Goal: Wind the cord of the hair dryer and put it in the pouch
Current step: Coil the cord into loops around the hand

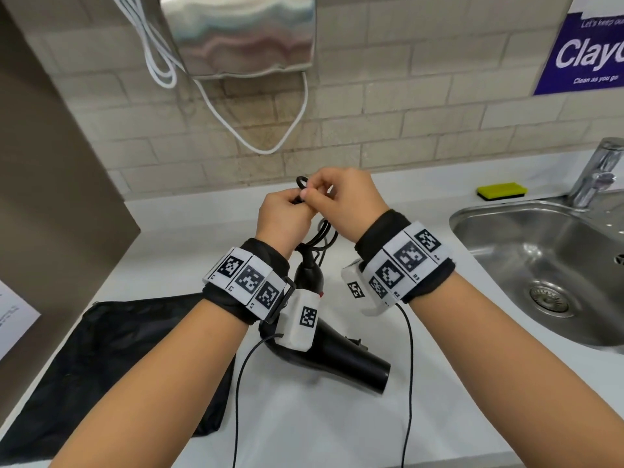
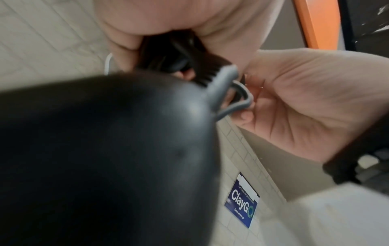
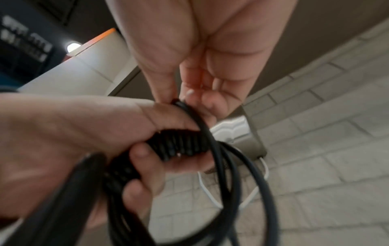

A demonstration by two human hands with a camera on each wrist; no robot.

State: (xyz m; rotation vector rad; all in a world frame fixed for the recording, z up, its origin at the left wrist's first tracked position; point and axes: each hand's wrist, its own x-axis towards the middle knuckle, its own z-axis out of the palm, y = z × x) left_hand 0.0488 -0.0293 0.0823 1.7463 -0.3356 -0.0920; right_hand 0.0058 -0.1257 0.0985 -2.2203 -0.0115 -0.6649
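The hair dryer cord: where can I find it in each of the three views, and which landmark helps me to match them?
Head: cord at upper centre, held by both hands.
Left wrist: cord at upper centre, inside the left hand.
Right wrist: cord at centre, looping downward.
Shared landmark: the white cable on the tiled wall.

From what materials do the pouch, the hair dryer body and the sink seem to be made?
The flat black pouch looks like thin matte fabric: it lies limp and creased. The black hair dryer body seems smooth, slightly glossy plastic, with soft highlights. The round-cornered metal sink looks like brushed stainless steel, grey and reflective.
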